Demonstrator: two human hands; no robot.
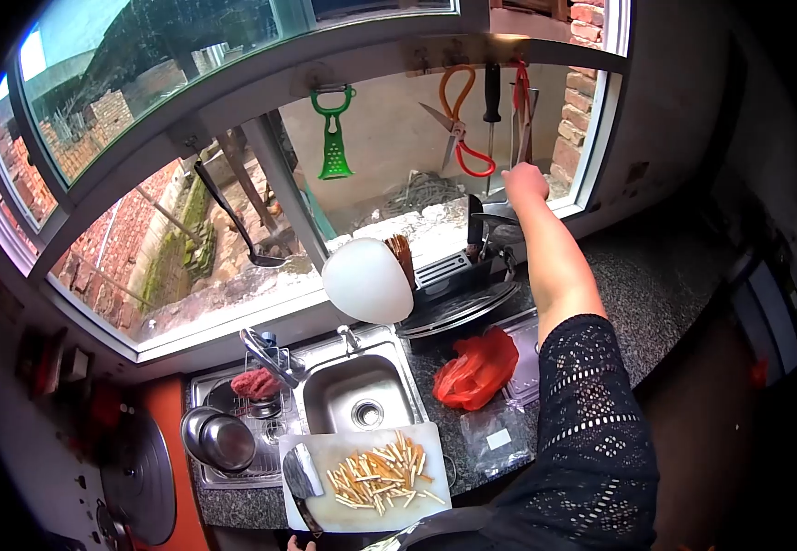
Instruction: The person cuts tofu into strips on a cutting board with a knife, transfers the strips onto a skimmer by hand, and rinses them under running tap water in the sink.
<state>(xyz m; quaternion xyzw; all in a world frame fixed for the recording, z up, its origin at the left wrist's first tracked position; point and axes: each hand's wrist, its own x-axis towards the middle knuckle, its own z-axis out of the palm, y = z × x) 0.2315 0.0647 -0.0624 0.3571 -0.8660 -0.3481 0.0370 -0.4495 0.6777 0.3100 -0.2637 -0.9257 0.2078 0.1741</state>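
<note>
- Holds right arm outstretched over the counter (642, 294), with right hand (526, 185) at the window, just beside the hanging scissors (456, 131) and above the knife rack (444, 271); cannot tell whether fingers grip anything, with the tips turned toward the glass.
- Shows only the fingertips of left hand (301, 545) at the bottom edge of view, near the cleaver's handle end; cannot tell if closed or touching.
- Has the white cutting board (339, 448) in front of the body, across the near edge of the sink (329, 395).
- Has pale, brown-edged strips (380, 473) spread over the board's middle and right, a few lying close to the right edge.
- Has the cleaver (299, 473) along the board's left side, blade away from the body, handle at the front edge.
- Faces a tight corner at the rack, crowded by the round white board (368, 280) on the left and the window frame on the right.
- Has more room right of the arm, where speckled counter runs toward a dark edge; nearer in, meets a red bag (476, 367) and clear packet (497, 439).
</note>
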